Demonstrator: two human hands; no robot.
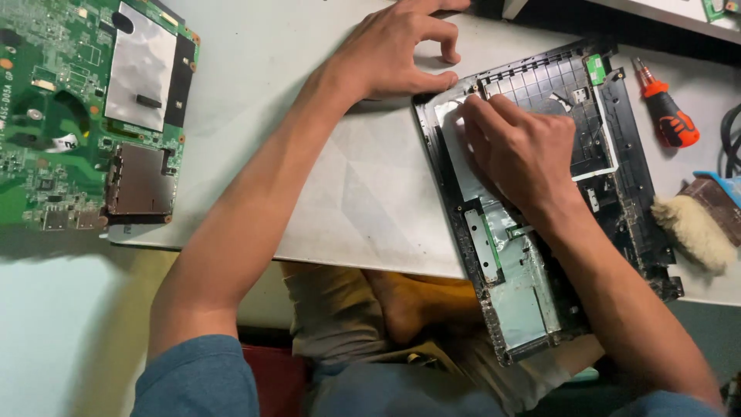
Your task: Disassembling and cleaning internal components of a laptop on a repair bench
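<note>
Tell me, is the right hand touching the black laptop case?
Touching. The head view shows the right hand pressing its fingertips on the laptop case, with no gap visible.

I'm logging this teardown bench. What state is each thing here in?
Laptop case panel: inner side up, overhanging the table edge.
Left hand: pressed at the panel's corner.
Right hand: fingertips on the silver foil.
Circuit board: bare, lying flat.
Screwdriver: lying unused.
Brush: lying unused.

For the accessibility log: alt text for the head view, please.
A person's right hand presses on the silver foil inside a black laptop case panel that overhangs a white table, the left hand steadying its corner. A green motherboard lies far left; an orange screwdriver and a brush lie right.
</note>
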